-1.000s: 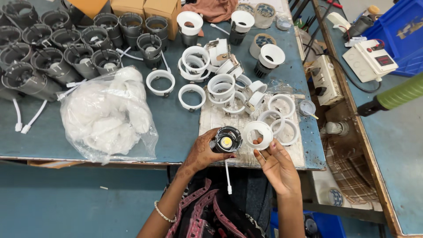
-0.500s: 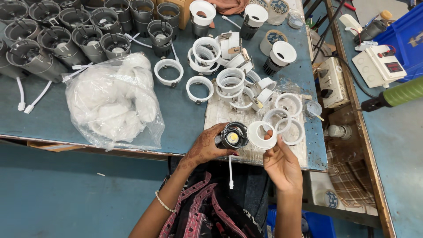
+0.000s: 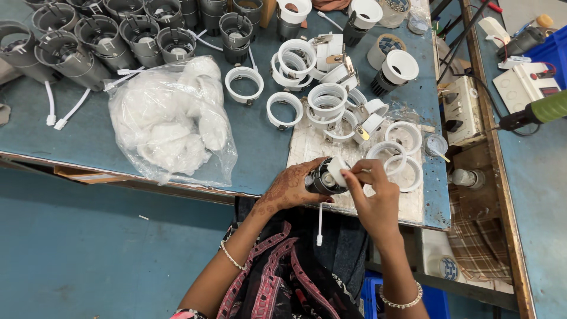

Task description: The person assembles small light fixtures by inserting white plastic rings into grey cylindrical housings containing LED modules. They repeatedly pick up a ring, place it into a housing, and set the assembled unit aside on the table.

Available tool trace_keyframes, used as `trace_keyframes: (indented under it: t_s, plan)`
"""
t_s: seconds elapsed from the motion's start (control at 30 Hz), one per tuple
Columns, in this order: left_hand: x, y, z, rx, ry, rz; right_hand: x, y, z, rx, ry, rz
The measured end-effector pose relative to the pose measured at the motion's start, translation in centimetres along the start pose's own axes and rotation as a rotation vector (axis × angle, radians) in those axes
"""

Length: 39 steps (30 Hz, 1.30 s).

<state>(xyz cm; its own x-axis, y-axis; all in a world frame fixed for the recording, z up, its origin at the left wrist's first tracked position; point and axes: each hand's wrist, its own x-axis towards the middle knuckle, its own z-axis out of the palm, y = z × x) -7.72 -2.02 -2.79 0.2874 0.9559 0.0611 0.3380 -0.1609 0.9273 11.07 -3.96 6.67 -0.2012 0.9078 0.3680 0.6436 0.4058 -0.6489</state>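
My left hand (image 3: 290, 188) grips a dark round lamp housing (image 3: 321, 178) at the table's front edge; a white cable with a plug (image 3: 319, 224) hangs down from it. My right hand (image 3: 373, 198) presses a white reflector ring (image 3: 338, 169) onto the housing's open face, fingers curled over it. Both hands meet above a worn white board (image 3: 331, 145). Two loose white rings (image 3: 404, 155) lie just to the right of my hands.
Several white rings (image 3: 284, 110) and clips lie mid-table. Dark grey housings (image 3: 94, 44) crowd the far left. A clear bag of white parts (image 3: 168, 118) sits left of the board. Assembled lamps (image 3: 394, 71) stand at the back right; a switch box (image 3: 462, 109) and tools lie on the right bench.
My right hand has brought the white ring from beside the housing onto its face. The view has shifted so the table sits higher in the picture.
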Motion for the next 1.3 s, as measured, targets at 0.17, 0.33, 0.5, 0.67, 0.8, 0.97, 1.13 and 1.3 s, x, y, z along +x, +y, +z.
trace_keyframes:
  t_s: [0.17, 0.33, 0.5, 0.67, 0.8, 0.97, 1.13, 1.3]
  plan:
    - [0.0, -0.6, -0.3, 0.014, 0.008, -0.029, 0.5, -1.4, -1.4, 0.010, -0.388, -0.082]
    - [0.3, -1.4, -0.2, -0.014, -0.059, -0.056, 0.5, -0.3, -2.3, -0.017, -0.386, -0.228]
    - [2.4, -3.6, -1.0, -0.045, -0.235, 0.152, 0.2, 2.8, -2.8, 0.218, -0.191, 0.004]
    - [2.8, -4.2, -2.1, -0.050, -0.347, 0.126, 0.4, 5.7, -1.9, 0.849, -0.068, 0.279]
    - [0.3, -1.7, -1.7, -0.125, -0.146, 0.193, 0.1, 7.1, -3.0, 1.027, -0.054, 0.453]
    - [-2.6, 2.0, 1.6, 0.130, 0.131, -0.078, 0.2, 7.6, -4.7, 1.192, -0.113, 0.530]
    - [-1.4, 1.3, 1.3, -0.027, 0.087, -0.090, -0.3, 7.2, -5.5, 1.257, -0.150, 0.466]
    - [0.1, 0.6, -2.6, -0.084, -0.181, 0.112, -1.0, 6.9, -5.9, 1.216, -0.151, 0.461]
